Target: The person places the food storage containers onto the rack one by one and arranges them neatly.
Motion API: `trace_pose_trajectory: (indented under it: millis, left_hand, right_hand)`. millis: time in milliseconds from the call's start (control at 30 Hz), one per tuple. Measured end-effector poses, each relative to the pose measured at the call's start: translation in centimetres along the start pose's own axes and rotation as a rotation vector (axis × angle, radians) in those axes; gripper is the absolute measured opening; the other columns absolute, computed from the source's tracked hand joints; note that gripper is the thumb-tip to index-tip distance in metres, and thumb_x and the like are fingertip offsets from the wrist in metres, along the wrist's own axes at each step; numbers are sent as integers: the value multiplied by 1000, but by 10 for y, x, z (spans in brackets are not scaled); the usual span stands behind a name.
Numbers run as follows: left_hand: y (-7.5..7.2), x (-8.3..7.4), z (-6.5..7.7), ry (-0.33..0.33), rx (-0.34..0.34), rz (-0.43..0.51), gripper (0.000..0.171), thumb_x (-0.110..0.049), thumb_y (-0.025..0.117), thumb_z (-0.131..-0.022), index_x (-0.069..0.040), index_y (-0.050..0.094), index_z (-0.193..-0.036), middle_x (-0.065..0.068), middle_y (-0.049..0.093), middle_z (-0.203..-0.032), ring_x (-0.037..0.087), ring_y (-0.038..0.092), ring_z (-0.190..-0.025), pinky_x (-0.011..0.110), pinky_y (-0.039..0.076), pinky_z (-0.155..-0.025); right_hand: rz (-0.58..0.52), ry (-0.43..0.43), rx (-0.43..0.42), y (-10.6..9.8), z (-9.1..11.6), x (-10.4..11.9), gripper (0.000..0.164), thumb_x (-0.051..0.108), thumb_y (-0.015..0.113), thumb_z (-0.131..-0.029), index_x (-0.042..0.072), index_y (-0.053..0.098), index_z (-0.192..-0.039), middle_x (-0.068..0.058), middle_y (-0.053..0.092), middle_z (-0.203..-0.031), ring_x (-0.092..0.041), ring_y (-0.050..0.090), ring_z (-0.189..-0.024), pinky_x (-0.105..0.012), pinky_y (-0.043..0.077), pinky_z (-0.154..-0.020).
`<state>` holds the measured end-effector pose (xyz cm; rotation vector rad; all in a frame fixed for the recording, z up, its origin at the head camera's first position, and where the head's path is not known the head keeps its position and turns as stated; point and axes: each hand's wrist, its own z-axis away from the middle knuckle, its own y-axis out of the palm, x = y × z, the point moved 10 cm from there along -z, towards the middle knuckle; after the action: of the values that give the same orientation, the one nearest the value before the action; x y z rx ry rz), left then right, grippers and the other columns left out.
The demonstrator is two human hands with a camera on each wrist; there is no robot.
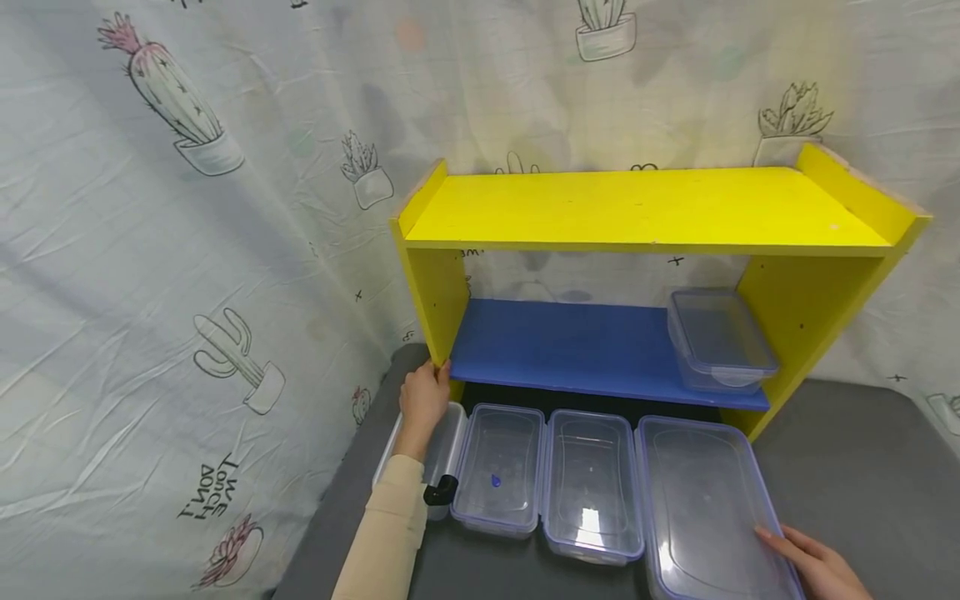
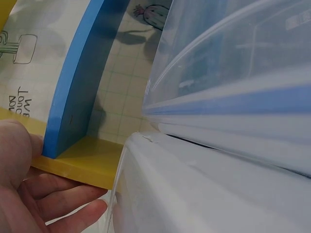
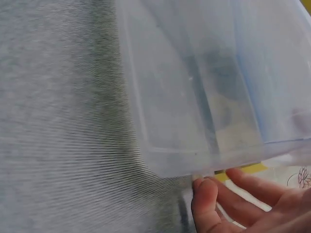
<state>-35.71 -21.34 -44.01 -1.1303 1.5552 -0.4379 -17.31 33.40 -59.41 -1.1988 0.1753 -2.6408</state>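
At the left end of a yellow and blue shelf unit (image 1: 600,208), my left hand (image 1: 423,400) grips the lower front edge of the yellow side panel (image 1: 433,300). The left wrist view has the thumb on one side of that panel (image 2: 82,165) and the fingers on the other. My right hand (image 1: 817,562) rests against the right edge of a large clear lidded container (image 1: 705,500), one digit lying over its lid. Fingertips (image 3: 205,194) touch the container's edge (image 3: 170,165) in the right wrist view.
Several clear containers stand in a row before the shelf, including a narrow one (image 1: 498,467) with a small blue spot and another (image 1: 592,483). A lidded container (image 1: 720,333) sits right on the blue shelf board (image 1: 555,342). Cactus-print cloth (image 1: 225,292) hangs behind the dark grey table (image 1: 847,450).
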Motion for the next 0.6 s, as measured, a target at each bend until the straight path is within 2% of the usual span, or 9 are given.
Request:
trace_pose_trajectory:
  millis: [67, 133, 233, 400, 500, 600]
  left_hand:
    - [1, -1, 0, 3, 2, 3, 36, -39, 52, -99, -10, 61, -80, 9, 58, -64, 26, 52, -53, 37, 37, -49]
    - [2, -1, 0, 2, 1, 7, 36, -39, 52, -99, -10, 61, -80, 9, 58, -64, 27, 53, -54, 37, 37, -49]
    - [3, -1, 0, -1, -2, 4, 36, -38, 53, -99, -9, 61, -79, 10, 58, -64, 27, 53, -54, 38, 38, -49]
    - [3, -1, 0, 3, -6, -2, 35, -38, 53, -99, -10, 61, -80, 10, 59, -65, 28, 54, -55, 39, 38, -50]
    - [3, -1, 0, 4, -10, -5, 35, -38, 54, -99, -10, 60, -79, 10, 59, -65, 28, 55, -55, 39, 39, -50]
    - [3, -2, 1, 1, -15, -8, 35, -38, 54, -99, -10, 60, -79, 10, 60, -65, 29, 55, -55, 39, 39, -50]
  right_hand:
    - [-22, 19, -5, -1, 1, -6, 91, 55, 51, -95, -12, 20, -147, -11, 65, -106, -19, 63, -90, -43, 53, -78]
    - [-36, 24, -3, 0, 0, -8, 89, 55, 52, -95, -11, 24, -146, -5, 65, -104, -19, 63, -90, -43, 53, -78]
    - [20, -10, -10, 0, -1, -6, 89, 55, 51, -96, -10, 20, -148, -13, 65, -111, -20, 64, -92, -43, 53, -78]
    - [101, -72, -35, 0, -1, 0, 88, 53, 50, -97, -8, 15, -149, -27, 56, -128, -23, 63, -100, -43, 53, -79]
    - [84, -83, -30, 1, -1, 0, 88, 52, 51, -97, -4, 11, -151, -28, 53, -132, -23, 63, -103, -43, 53, -80]
    - [51, -106, -2, 1, -1, -2, 84, 48, 51, -98, 5, 5, -153, -26, 50, -138, -15, 62, -102, -39, 53, -82]
